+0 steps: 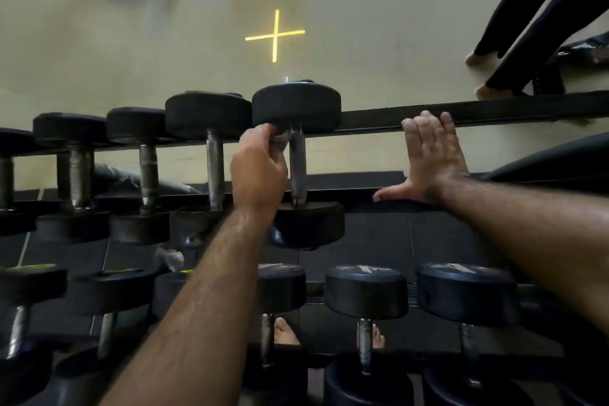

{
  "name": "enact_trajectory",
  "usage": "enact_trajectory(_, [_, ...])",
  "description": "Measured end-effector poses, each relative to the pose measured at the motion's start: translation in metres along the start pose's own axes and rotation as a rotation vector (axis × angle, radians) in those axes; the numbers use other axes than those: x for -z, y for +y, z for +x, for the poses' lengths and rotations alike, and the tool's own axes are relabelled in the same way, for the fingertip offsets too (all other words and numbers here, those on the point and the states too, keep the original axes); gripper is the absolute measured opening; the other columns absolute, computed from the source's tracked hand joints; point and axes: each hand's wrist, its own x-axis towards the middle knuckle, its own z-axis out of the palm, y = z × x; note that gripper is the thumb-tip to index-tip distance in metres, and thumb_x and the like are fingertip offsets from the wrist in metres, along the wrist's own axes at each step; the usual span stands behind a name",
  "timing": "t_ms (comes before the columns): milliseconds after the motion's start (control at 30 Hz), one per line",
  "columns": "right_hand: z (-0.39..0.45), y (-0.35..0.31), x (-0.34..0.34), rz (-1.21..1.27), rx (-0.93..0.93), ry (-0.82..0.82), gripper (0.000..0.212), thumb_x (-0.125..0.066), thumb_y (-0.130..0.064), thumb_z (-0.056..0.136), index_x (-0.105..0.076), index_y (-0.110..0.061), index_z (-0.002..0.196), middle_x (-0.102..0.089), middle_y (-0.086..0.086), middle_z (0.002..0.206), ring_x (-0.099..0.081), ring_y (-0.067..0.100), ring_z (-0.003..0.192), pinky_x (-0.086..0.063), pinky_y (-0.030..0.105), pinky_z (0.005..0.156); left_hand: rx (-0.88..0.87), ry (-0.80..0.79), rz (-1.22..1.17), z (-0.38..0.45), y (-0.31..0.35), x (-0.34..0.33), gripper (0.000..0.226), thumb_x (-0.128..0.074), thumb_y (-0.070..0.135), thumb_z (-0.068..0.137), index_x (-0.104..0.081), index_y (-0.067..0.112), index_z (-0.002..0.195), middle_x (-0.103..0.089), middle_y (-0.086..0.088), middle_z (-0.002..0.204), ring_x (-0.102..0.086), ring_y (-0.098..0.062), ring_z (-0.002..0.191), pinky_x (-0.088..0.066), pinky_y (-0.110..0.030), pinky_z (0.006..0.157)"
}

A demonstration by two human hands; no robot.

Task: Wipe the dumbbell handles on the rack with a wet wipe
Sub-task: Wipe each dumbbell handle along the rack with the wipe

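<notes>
Beige floor [131,43] fills the top half, one yellow cross [275,34] marked on it. Black two-tier rack [461,114]: far rail and near rail on the upper tier, lower tier beneath. Upper tier: five dumbbells visible, leftmost cut by the frame edge. Lower tier: six visible, partly hidden by the forearms. Rightmost upper dumbbell [298,109] spans both rails; its steel handle [298,165] is where the work is. Left hand [258,171] sits at the far end of that handle, fingers curled, pinching a small grey wet wipe [280,140] against the handle just under the far head. Right hand [431,155] is spread flat, holding nothing: fingertips on the far rail, thumb and palm heel on the near rail, right of the dumbbell. Another person's two legs [527,26] at top right. Two bare feet below the lower tier.
</notes>
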Motion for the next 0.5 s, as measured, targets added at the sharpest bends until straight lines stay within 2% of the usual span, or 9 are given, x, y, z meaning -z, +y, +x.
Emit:
enact_trajectory(67, [0.001,0.004,-0.004,0.028,0.032,0.036,0.169,-0.036,-0.119,0.037,-0.023,-0.003,0.159,-0.028,0.017,0.160,-0.014,0.040,0.160,-0.001,0.059,0.132,-0.095,-0.016,0.048,0.007,0.004,-0.003,0.009,-0.062,0.011,0.102,-0.069,0.012,0.108,-0.068,-0.004,0.104,-0.062,-0.017,0.090,-0.053,-0.028,0.080])
enact_trajectory(133, [0.001,0.004,-0.009,0.063,0.049,0.061,0.166,-0.044,-0.116,0.039,-0.026,-0.003,0.158,-0.031,0.017,0.159,-0.015,0.040,0.161,-0.003,0.060,0.132,-0.216,-0.135,0.089,0.007,0.000,0.002,0.011,-0.064,0.010,0.100,-0.070,0.012,0.108,-0.067,-0.005,0.106,-0.064,-0.023,0.089,-0.056,-0.039,0.076])
enact_trajectory(200, [0.002,0.003,-0.011,0.071,0.064,0.066,0.165,-0.046,-0.115,0.040,-0.028,-0.001,0.157,-0.032,0.017,0.157,-0.017,0.041,0.160,-0.004,0.062,0.131,-0.392,-0.282,0.144,-0.001,-0.013,0.013,0.017,-0.068,0.009,0.095,-0.074,0.013,0.110,-0.070,-0.006,0.107,-0.068,-0.029,0.090,-0.058,-0.040,0.075])
enact_trajectory(233, [0.002,0.003,-0.010,0.067,0.062,0.067,0.165,-0.046,-0.115,0.041,-0.029,0.000,0.157,-0.032,0.018,0.157,-0.017,0.041,0.160,-0.004,0.063,0.131,-0.461,-0.301,0.180,-0.006,-0.018,0.018,0.017,-0.071,0.007,0.092,-0.076,0.011,0.108,-0.071,-0.007,0.106,-0.069,-0.030,0.088,-0.059,-0.041,0.074])
enact_trajectory(367, [0.001,0.003,-0.012,0.060,0.054,0.040,0.165,-0.042,-0.116,0.042,-0.029,0.001,0.158,-0.032,0.019,0.158,-0.017,0.042,0.160,-0.005,0.066,0.130,-0.558,-0.085,0.226,0.002,-0.015,0.011,0.015,-0.074,0.008,0.092,-0.077,0.006,0.107,-0.074,-0.011,0.108,-0.070,-0.031,0.091,-0.062,-0.041,0.071])
enact_trajectory(433, [0.002,0.003,-0.012,0.059,0.049,0.052,0.164,-0.043,-0.115,0.043,-0.029,0.001,0.158,-0.032,0.019,0.158,-0.018,0.042,0.160,-0.004,0.066,0.130,-0.690,-0.101,0.297,0.014,-0.015,-0.003,0.015,-0.072,0.009,0.092,-0.076,0.011,0.106,-0.074,-0.008,0.108,-0.068,-0.032,0.093,-0.061,-0.040,0.061])
enact_trajectory(500, [0.002,0.003,-0.013,0.066,0.048,0.072,0.164,-0.044,-0.114,0.043,-0.030,0.002,0.158,-0.033,0.019,0.157,-0.019,0.043,0.159,-0.004,0.066,0.130,-0.667,-0.124,0.361,0.025,-0.025,-0.009,0.015,-0.071,0.007,0.090,-0.074,0.014,0.101,-0.072,-0.005,0.103,-0.066,-0.031,0.089,-0.058,-0.041,0.057])
